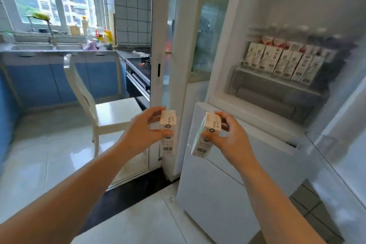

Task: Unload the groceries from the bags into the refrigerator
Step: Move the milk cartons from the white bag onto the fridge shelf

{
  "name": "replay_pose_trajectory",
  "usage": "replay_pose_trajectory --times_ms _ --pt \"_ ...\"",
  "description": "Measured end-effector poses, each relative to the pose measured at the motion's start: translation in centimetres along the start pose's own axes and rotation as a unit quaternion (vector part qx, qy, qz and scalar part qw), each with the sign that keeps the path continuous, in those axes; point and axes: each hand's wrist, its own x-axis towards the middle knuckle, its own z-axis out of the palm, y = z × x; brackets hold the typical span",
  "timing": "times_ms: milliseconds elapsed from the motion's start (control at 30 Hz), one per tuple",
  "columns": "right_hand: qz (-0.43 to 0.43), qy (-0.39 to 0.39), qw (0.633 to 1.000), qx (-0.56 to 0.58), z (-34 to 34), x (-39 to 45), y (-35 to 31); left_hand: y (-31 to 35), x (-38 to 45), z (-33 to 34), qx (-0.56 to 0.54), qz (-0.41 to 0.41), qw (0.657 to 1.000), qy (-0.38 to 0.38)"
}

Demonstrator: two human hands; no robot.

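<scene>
My left hand (145, 129) grips a small white milk carton (168, 136) by its top, held upright in front of the white door frame. A second white carton (207, 138), tilted with its top leaning right, is held near its top by my right hand (230, 136). Both cartons hang below and left of the open refrigerator (297, 16). On a refrigerator shelf (273, 83) stands a row of several similar white cartons (283, 63), with more cartons behind them.
A white chair (111, 109) stands left of my hands on the glossy tiled floor. Behind it are blue cabinets (39, 83), a counter with a sink and bottles under a window. The refrigerator's lower white front (227, 174) is just below my right hand.
</scene>
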Motion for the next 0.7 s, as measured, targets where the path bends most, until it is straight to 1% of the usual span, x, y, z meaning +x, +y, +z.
replay_pose_trajectory --times_ms 167,300,433,533,700 --pt "0.03 0.099 0.994 -0.023 -1.5 7.9 -0.2 0.4 12.8 0.7 -0.03 0.058 0.993 -0.103" --pt "0.06 0.15 0.986 -0.042 -3.7 12.7 0.4 1.4 20.9 3.6 -0.071 0.097 0.981 -0.151" --pt "0.088 0.178 0.978 -0.068 -5.9 17.5 2.2 2.2 27.3 7.2 -0.101 0.122 0.972 -0.176" --pt "0.074 0.2 0.973 -0.086 -8.1 21.3 3.9 2.9 31.4 10.2 -0.091 0.147 0.967 -0.185" --pt "0.058 0.22 0.971 -0.075 -12.7 28.2 5.3 6.1 37.9 15.8 -0.112 0.175 0.961 -0.182"
